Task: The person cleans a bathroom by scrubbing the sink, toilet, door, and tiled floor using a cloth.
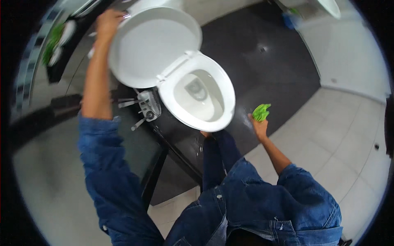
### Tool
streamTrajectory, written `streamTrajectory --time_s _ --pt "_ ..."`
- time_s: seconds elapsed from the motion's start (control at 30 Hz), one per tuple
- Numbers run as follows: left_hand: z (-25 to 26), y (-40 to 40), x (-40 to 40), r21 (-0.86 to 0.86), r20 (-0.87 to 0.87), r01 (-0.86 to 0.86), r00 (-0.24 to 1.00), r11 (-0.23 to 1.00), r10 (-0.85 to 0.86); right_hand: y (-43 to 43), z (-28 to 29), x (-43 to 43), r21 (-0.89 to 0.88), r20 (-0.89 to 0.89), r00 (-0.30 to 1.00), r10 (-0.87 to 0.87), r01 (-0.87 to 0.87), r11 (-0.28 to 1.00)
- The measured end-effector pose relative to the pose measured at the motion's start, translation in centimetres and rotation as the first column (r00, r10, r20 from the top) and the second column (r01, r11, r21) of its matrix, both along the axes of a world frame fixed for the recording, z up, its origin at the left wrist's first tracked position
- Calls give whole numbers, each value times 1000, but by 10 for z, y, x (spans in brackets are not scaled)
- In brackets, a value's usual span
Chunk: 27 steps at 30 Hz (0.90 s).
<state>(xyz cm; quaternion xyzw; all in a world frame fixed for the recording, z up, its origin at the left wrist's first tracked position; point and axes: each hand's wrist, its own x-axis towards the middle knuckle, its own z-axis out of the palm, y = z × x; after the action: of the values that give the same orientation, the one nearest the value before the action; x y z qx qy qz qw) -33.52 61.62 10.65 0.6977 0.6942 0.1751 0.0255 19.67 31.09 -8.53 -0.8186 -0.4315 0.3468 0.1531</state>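
Note:
A white toilet bowl (227,92) stands in front of me, its seat down and its lid (154,46) raised. Water shows at the bottom of the bowl. My left hand (107,23) reaches to the far left of the raised lid, beside a small shiny metal piece (126,15). Blur and the angle hide its fingers, so I cannot tell whether it grips that piece. Lower and to the right, my right hand (260,125) holds a crumpled bright green cloth (261,112), off to the right of the bowl and apart from it.
Left of the bowl is a grey-white fixture (149,106) with handles. A glass panel (61,160) with a dark frame fills the lower left. Green plants (54,43) sit on a black ledge. The dark floor (261,70) has wet-looking patches and a drain (262,49). Pale tiles (320,135) lie right.

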Motion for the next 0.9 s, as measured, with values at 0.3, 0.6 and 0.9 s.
streamTrajectory --time_s 0.3,0.6,0.9 --pt "3 -7 -17 -212 -168 -235 965 949 202 -42 -20 159 -57 108 908 -405 412 909" --pt "8 -5 -68 -293 -52 -276 961 915 273 -23 -27 189 -268 -65 951 -301 274 924" --pt "-6 4 -56 -431 61 -373 897 822 439 -58 3 178 -303 -201 903 -381 313 900"
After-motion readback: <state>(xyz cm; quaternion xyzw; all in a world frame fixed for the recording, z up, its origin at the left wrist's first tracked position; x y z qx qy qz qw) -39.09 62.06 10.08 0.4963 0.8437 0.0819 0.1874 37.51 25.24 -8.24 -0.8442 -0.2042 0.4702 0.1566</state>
